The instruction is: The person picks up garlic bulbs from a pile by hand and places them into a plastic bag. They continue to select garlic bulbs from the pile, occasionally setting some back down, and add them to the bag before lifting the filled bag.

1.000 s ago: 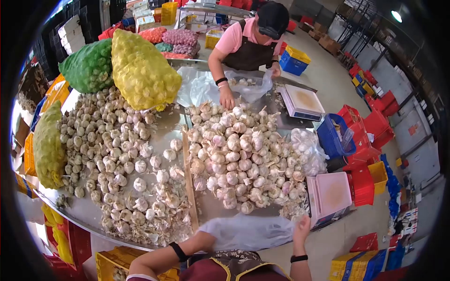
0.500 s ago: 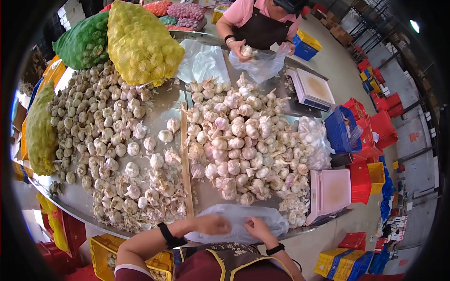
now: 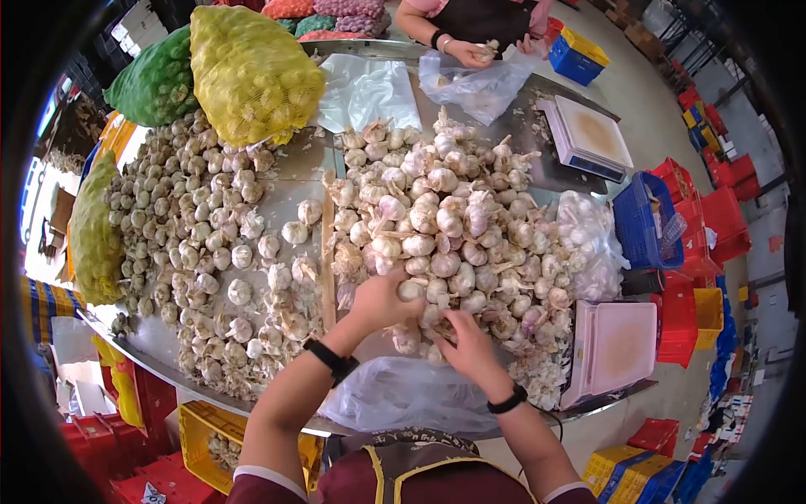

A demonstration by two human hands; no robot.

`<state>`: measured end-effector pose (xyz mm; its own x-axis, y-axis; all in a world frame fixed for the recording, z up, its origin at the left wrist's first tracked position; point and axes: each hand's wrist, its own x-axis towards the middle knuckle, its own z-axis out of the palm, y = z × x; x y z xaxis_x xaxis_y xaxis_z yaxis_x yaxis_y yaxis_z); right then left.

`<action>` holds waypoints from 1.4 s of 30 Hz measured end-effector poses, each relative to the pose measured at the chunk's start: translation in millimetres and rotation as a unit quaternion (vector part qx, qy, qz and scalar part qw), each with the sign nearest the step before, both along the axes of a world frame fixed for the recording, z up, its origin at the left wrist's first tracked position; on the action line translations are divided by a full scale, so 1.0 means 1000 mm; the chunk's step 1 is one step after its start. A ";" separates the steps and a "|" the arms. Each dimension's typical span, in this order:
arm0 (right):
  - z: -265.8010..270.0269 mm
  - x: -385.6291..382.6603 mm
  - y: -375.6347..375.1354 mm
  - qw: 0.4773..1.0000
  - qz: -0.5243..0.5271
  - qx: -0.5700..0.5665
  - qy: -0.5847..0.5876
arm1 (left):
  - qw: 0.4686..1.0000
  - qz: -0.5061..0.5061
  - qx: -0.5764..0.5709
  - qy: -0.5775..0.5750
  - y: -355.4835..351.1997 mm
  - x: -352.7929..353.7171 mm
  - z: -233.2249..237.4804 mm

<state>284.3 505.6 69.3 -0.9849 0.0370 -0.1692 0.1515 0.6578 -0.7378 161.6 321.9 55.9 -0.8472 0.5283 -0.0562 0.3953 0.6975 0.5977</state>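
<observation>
A large heap of garlic bulbs [image 3: 470, 218] lies on the metal table. My left hand [image 3: 384, 301] rests at the heap's near edge, its fingers curled at a bulb. Close on its right, my right hand [image 3: 463, 343] has thumb and fingers around a garlic bulb among the others. The fingertips of both hands nearly meet, and some are hidden against the bulbs. Below both hands, a clear plastic bag [image 3: 403, 395] lies crumpled along the table's near edge. A wooden strip [image 3: 328, 252] borders the heap on its left.
More garlic [image 3: 201, 227] spreads over the left side, beside yellow [image 3: 256, 76] and green mesh sacks [image 3: 155, 80]. Scales [image 3: 620, 346] and a filled bag [image 3: 585, 239] stand right. Across the table, a person [image 3: 478, 42] holds garlic and a plastic bag. Crates [image 3: 646, 220] stand beyond.
Both my hands have moved from the plastic bag forward to the garlic heap. The bag now lies released at the near edge. The view has shifted slightly.
</observation>
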 end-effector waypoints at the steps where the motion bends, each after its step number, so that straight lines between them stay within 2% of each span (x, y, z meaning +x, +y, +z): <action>1: -0.007 -0.009 -0.005 0.997 0.035 0.058 0.041 | 0.985 0.056 0.105 -0.125 -0.007 0.002 0.005; 2: -0.015 -0.014 -0.011 0.988 0.069 0.115 0.082 | 0.940 0.113 0.208 -0.247 -0.017 0.004 0.012; 3: -0.023 -0.019 -0.017 0.986 0.072 0.147 0.018 | 0.844 0.123 0.244 -0.461 -0.033 0.004 0.020; 4: -0.029 -0.021 -0.023 0.987 0.079 0.140 0.019 | 0.845 0.133 0.243 -0.459 -0.043 0.015 0.020; 5: -0.034 -0.025 -0.028 0.985 0.056 0.162 0.034 | 0.709 0.112 0.405 -0.567 -0.053 0.031 0.018; 6: -0.039 -0.028 -0.032 0.981 0.032 0.184 0.048 | 0.532 0.082 0.547 -0.641 -0.061 0.046 0.017; 7: -0.043 -0.030 -0.033 0.986 0.018 0.162 0.047 | 0.532 0.088 0.551 -0.636 -0.065 0.056 0.028; 9: -0.048 -0.029 -0.033 0.986 0.018 0.155 0.049 | 0.606 0.047 0.508 -0.610 -0.065 0.079 0.048; 10: -0.047 -0.027 -0.028 0.986 0.009 0.156 0.050 | 0.605 0.050 0.477 -0.636 -0.067 0.090 0.036; 12: -0.057 -0.020 -0.019 0.987 -0.032 0.051 0.150 | 0.700 0.012 0.379 -0.605 -0.065 0.115 0.009; 13: -0.057 -0.015 -0.013 0.988 -0.072 -0.109 0.088 | 0.687 -0.007 0.398 -0.608 -0.061 0.127 -0.006; 14: -0.057 -0.011 -0.004 0.957 -0.109 -0.266 0.024 | 0.774 -0.057 0.321 -0.542 -0.058 0.140 -0.023; 15: -0.062 -0.001 0.006 0.902 -0.150 -0.405 -0.001 | 0.850 -0.092 0.237 -0.462 -0.051 0.151 -0.034; 16: -0.044 0.008 0.008 0.907 -0.138 -0.397 -0.011 | 0.847 -0.081 0.251 -0.462 -0.043 0.157 -0.039; 17: -0.024 0.017 0.007 0.835 -0.201 -0.512 -0.035 | 0.905 -0.100 0.183 -0.371 -0.040 0.159 -0.041; 18: -0.014 0.027 0.001 0.737 -0.266 -0.618 -0.062 | 0.948 -0.118 0.100 -0.279 -0.042 0.162 -0.040; 19: -0.022 0.038 -0.002 0.732 -0.263 -0.625 -0.073 | 0.949 -0.089 0.063 -0.296 -0.038 0.159 -0.036; 20: -0.031 0.053 0.002 0.748 -0.234 -0.614 -0.094 | 0.949 -0.088 0.058 -0.299 -0.047 0.163 -0.037; 22: -0.034 0.079 0.004 0.797 -0.214 -0.551 -0.125 | 0.985 -0.120 0.012 -0.124 -0.040 0.158 -0.036; 23: -0.040 0.090 0.000 0.816 -0.205 -0.528 -0.117 | 0.983 -0.143 -0.062 -0.099 -0.042 0.158 -0.028; 24: -0.043 0.100 -0.002 0.819 -0.215 -0.522 -0.103 | 0.982 -0.158 -0.053 -0.091 -0.039 0.151 -0.027; 26: -0.054 0.118 -0.014 0.893 -0.236 -0.345 -0.163 | 0.973 -0.141 0.019 -0.180 -0.046 0.141 -0.025; 27: -0.064 0.127 -0.016 0.889 -0.240 -0.353 -0.164 | 0.964 -0.107 0.045 -0.239 -0.045 0.126 -0.008; 28: -0.075 0.129 -0.012 0.937 -0.207 -0.235 -0.157 | 0.965 -0.107 0.038 -0.238 -0.041 0.115 0.000; 29: -0.085 0.131 -0.009 0.968 -0.169 -0.110 -0.147 | 0.987 -0.045 0.035 -0.151 -0.036 0.107 0.007; 30: -0.093 0.134 -0.007 0.969 -0.167 -0.111 -0.145 | 0.997 0.017 0.035 -0.062 -0.031 0.100 0.012; 31: -0.097 0.134 -0.006 0.988 -0.111 -0.060 -0.084 | 0.997 0.020 0.035 -0.060 -0.026 0.095 0.011; 32: -0.100 0.133 -0.004 0.998 -0.053 -0.009 -0.020 | 1.000 0.013 -0.005 -0.001 -0.020 0.087 0.005; 33: -0.097 0.128 -0.003 0.999 -0.047 -0.009 -0.016 | 0.997 0.009 -0.047 0.058 -0.016 0.079 -0.004; 35: -0.081 0.124 -0.001 0.996 0.043 0.075 0.013 | 0.997 -0.001 -0.044 0.065 -0.012 0.066 -0.035; 36: -0.072 0.119 0.003 0.996 0.047 0.070 0.013 | 0.997 -0.020 -0.040 0.068 -0.013 0.063 -0.043; 37: -0.059 0.110 0.012 0.996 0.001 0.002 -0.084 | 0.999 -0.004 -0.032 0.011 -0.015 0.060 -0.035; 38: -0.045 0.099 0.021 0.980 -0.047 -0.065 -0.181 | 0.999 -0.003 -0.037 0.008 -0.020 0.058 -0.037; 40: -0.015 0.070 0.029 0.989 -0.109 -0.075 -0.063 | 0.978 0.049 0.123 -0.159 -0.030 0.052 -0.042; 41: -0.015 0.057 0.036 0.990 -0.118 -0.073 -0.032 | 0.906 0.071 0.190 -0.372 -0.036 0.047 -0.022; 42: -0.019 0.045 0.040 0.989 -0.128 -0.069 0.000 | 0.906 0.072 0.184 -0.373 -0.041 0.050 -0.019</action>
<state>329.7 545.6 50.0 -0.9461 0.2626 -0.1894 0.2999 0.4901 -0.8185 212.1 280.5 37.2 -0.7075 0.5140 -0.4849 -0.2948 0.4089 0.8636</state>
